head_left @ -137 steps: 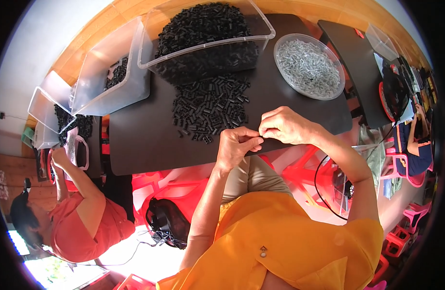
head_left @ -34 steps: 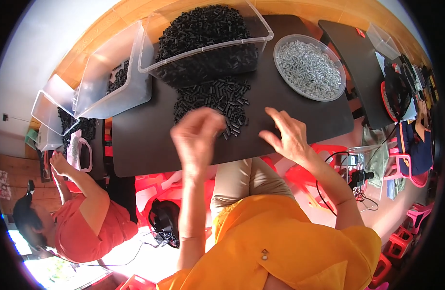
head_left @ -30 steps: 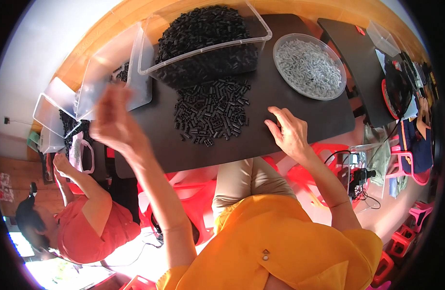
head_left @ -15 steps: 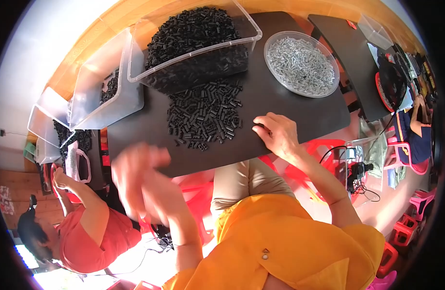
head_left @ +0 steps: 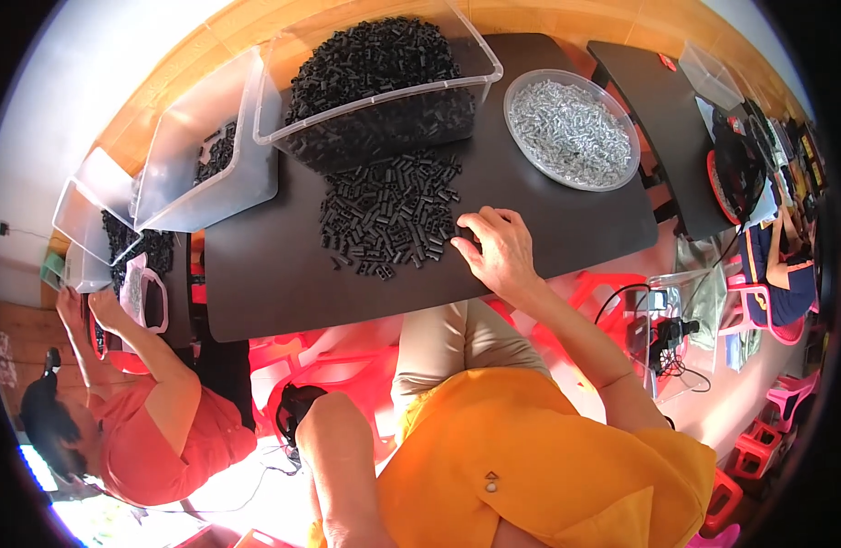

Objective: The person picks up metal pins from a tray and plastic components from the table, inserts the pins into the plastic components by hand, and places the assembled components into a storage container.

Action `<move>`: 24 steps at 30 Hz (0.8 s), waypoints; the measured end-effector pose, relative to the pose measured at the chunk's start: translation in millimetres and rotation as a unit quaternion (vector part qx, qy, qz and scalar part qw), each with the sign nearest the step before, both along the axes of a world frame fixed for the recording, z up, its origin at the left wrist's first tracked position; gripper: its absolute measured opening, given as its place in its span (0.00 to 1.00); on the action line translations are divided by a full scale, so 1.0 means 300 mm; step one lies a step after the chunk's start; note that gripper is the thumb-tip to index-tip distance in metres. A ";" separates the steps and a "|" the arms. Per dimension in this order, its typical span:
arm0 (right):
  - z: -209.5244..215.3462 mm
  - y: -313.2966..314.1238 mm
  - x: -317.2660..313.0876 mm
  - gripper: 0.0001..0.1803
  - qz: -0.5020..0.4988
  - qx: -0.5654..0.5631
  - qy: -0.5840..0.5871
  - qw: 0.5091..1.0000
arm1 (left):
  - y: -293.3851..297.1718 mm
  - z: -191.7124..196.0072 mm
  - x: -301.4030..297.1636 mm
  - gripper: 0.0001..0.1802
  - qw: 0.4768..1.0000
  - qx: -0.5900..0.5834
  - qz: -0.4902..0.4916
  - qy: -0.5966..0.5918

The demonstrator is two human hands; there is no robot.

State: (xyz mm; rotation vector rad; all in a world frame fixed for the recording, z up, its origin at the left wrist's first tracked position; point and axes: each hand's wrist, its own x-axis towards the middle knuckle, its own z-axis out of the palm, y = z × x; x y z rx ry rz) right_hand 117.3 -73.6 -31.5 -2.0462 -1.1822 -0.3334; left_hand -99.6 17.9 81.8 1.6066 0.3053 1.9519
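Note:
A loose pile of small black plastic pieces (head_left: 384,215) lies on the dark table in front of me. At the pile's right edge is my right hand (head_left: 501,248), its fingers curled and thumb close to the index finger. Whatever is between those fingertips is too small to make out. My left hand (head_left: 333,420) is below the table's front edge, off the tabletop, with its fingers hidden. Beside it shows a black rounded object (head_left: 295,404); whether the hand holds it is unclear. Behind the pile stands a clear bin (head_left: 265,110) heaped with more black pieces.
A round clear tray (head_left: 512,123) of small silvery pieces sits at the table's back right. Another clear bin (head_left: 178,196) is at the left. A co-worker in a red shirt (head_left: 178,438) works on the left, and another person (head_left: 777,274) sits far right.
My left hand has dropped from beside the table's front edge down toward my lap. My right hand has shifted left to the edge of the pile.

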 end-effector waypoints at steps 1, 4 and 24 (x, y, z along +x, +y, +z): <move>0.001 -0.003 0.000 0.13 0.000 0.001 0.001 1.000 | -0.006 -0.004 -0.008 0.10 1.000 0.002 -0.001 -0.008; -0.006 -0.018 0.006 0.11 -0.003 0.027 0.015 1.000 | -0.024 -0.015 -0.025 0.12 0.999 0.008 -0.005 -0.031; 0.011 -0.066 0.025 0.07 0.083 0.195 0.339 0.917 | -0.046 0.021 -0.043 0.22 0.983 0.069 -0.052 -0.163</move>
